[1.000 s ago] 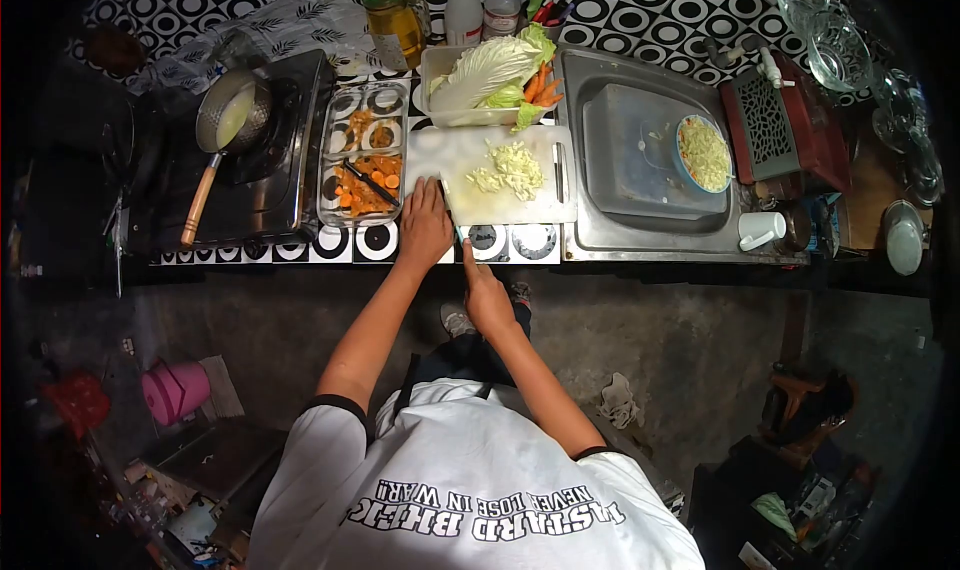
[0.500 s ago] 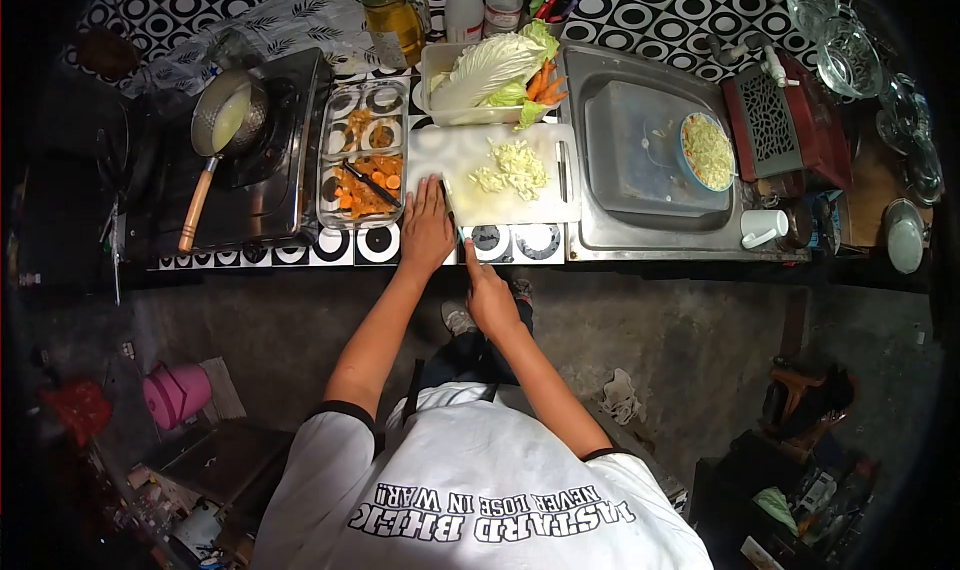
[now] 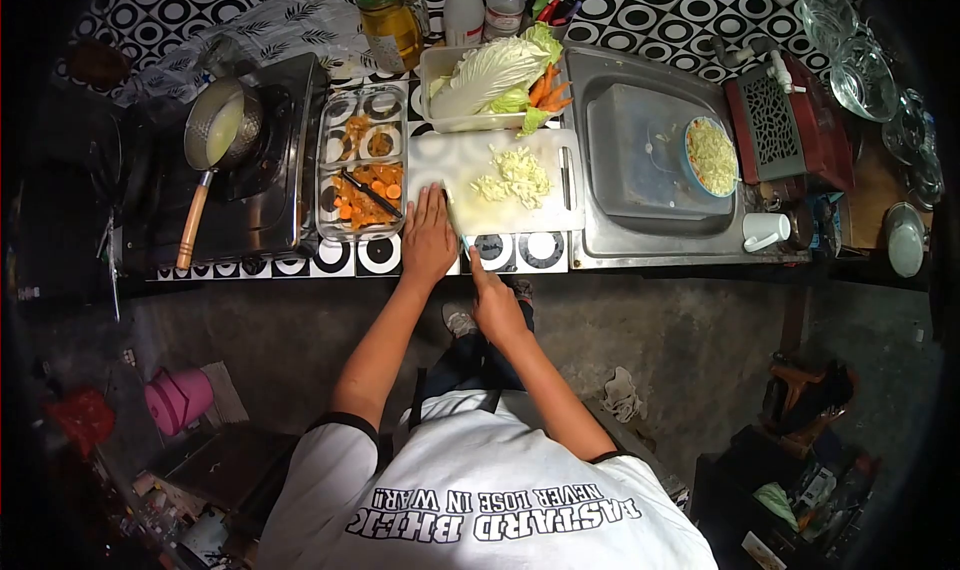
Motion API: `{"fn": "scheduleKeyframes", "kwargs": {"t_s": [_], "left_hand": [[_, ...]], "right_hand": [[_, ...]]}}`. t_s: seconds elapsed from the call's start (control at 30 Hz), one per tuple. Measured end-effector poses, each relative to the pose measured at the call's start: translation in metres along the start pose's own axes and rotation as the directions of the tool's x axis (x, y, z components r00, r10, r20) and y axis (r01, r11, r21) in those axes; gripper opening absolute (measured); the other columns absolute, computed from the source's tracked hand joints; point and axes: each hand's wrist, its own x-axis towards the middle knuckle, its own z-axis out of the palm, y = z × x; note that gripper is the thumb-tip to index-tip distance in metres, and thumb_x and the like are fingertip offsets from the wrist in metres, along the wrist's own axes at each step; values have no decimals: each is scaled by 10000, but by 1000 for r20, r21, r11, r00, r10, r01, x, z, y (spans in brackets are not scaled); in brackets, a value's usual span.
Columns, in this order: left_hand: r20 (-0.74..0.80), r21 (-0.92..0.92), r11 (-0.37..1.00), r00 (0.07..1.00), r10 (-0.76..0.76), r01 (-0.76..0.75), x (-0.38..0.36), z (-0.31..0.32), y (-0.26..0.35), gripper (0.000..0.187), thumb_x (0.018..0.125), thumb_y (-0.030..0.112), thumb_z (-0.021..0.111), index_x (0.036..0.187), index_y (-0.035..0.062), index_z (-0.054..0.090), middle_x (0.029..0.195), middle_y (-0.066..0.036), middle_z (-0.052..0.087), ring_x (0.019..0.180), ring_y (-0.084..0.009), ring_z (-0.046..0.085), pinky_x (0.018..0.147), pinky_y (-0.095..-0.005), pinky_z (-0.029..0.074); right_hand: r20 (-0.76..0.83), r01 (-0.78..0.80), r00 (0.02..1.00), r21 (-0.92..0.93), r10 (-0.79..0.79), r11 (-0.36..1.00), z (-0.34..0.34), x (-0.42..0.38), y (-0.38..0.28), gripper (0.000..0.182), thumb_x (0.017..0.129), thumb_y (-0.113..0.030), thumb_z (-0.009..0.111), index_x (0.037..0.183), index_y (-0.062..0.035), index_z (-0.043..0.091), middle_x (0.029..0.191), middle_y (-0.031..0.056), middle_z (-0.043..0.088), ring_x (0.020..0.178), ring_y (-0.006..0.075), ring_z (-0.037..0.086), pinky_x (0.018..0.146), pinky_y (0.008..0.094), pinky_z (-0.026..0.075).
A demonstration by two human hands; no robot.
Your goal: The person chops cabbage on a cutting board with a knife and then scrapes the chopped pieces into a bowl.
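My left hand (image 3: 430, 242) lies with fingers stretched out over the left edge of a white cutting board (image 3: 445, 155). Close beside those fingers, a knife (image 3: 457, 226) points away from me, its blade seen almost edge-on. My right hand (image 3: 497, 305) is closed around the knife's handle at the counter's front edge, index finger extended along it. A pile of chopped pale cabbage (image 3: 515, 177) sits on the board, to the right of the blade. Whatever lies under my left fingers is hidden.
Behind the board stands a tub with napa cabbage (image 3: 495, 75) and carrots (image 3: 548, 92). Glass containers (image 3: 362, 232) with carrot pieces and a peeler (image 3: 370, 192) are left, beside a stove with a saucepan (image 3: 200, 150). The sink (image 3: 600, 245) holds a bowl of shredded vegetables (image 3: 711, 158).
The view has shifted slightly. My left hand stays flat on the board's left edge, and the knife in my right hand has tilted a little beside it.
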Motion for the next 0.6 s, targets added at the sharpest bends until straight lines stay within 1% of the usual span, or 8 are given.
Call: {"fn": "scheduleKeyframes", "kwargs": {"t_s": [0.23, 0.33, 0.43, 0.5, 0.53, 0.6], "left_hand": [[29, 13, 1000, 1000, -6, 5, 1, -1, 0, 592, 921, 195, 467, 1460, -27, 363, 1570, -151, 300, 1469, -288, 249, 1201, -470, 183], [57, 3, 1000, 998, -26, 26, 1, -3, 1, 595, 920, 199, 470, 1460, -26, 362, 1570, -156, 298, 1471, -287, 245, 1203, -470, 177], [39, -17, 1000, 999, -25, 26, 1, -3, 1, 597, 921, 201, 468, 1463, -23, 358, 1567, -164, 300, 1473, -287, 240, 1205, -467, 174], [39, -12, 1000, 999, -22, 23, 2, -3, 1, 599, 922, 202, 466, 1466, -20, 355, 1566, -166, 301, 1474, -286, 239, 1206, -465, 173], [43, -7, 1000, 999, -22, 22, 0, -3, 1, 600, 923, 203, 465, 1469, -18, 352, 1564, -169, 303, 1474, -285, 239, 1207, -464, 172], [38, -8, 1000, 999, -26, 26, 0, -3, 2, 604, 923, 203, 464, 1474, -14, 347, 1564, -170, 303, 1474, -284, 239, 1208, -464, 172]], "right_hand": [[-23, 36, 999, -4, -36, 999, 12, 15, 10, 834, 807, 38, 542, 1549, -126, 198, 985, 301, 598, 817, 492, 631, 742, 540, 517], [-73, 60, 996, 23, -58, 998, 14, 26, 14, 826, 814, 49, 530, 1550, -129, 198, 952, 284, 591, 792, 481, 628, 724, 546, 508], [-82, 64, 995, 13, -63, 998, 13, 24, 16, 830, 813, 62, 524, 1551, -134, 198, 943, 280, 586, 799, 473, 626, 723, 542, 501], [-50, 0, 999, 54, 3, 999, 13, 13, 17, 850, 790, 117, 525, 1546, -142, 237, 984, 263, 588, 891, 458, 602, 803, 518, 469], [-49, -1, 999, 54, 3, 999, 14, 5, 20, 850, 790, 117, 525, 1546, -142, 237, 984, 263, 588, 891, 458, 602, 803, 518, 469], [-91, 58, 994, 33, -55, 998, 14, -10, 23, 842, 817, 66, 529, 1554, -182, 209, 969, 250, 567, 825, 459, 615, 732, 521, 498]]}}
